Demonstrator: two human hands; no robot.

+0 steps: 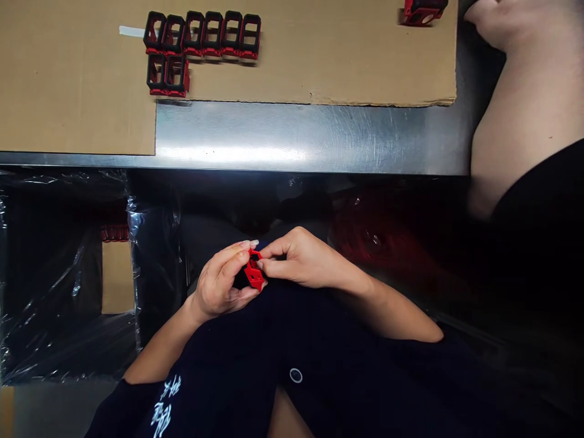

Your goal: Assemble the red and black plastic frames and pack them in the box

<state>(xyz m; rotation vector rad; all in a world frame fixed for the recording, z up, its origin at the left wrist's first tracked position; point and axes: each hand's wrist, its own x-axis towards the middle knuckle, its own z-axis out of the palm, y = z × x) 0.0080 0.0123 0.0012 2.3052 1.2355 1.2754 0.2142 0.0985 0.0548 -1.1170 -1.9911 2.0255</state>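
Observation:
Over my lap, below the table edge, my left hand (223, 283) and my right hand (298, 258) meet on a small red plastic frame part (253, 272). The left hand cups it from below with curled fingers, and a black piece shows behind the red one. The right hand pinches the part's right side with thumb and fingers closed. On the brown cardboard sheet (319, 61) at the far left stand two rows of finished black-and-red frames (201, 36).
The steel table (296, 137) runs across the view, its front edge above my hands. Another person's bare arm (520, 103) rests at the right. One more red-and-black frame (422, 11) sits top right. Plastic-lined boxes (59, 274) stand under the table at left.

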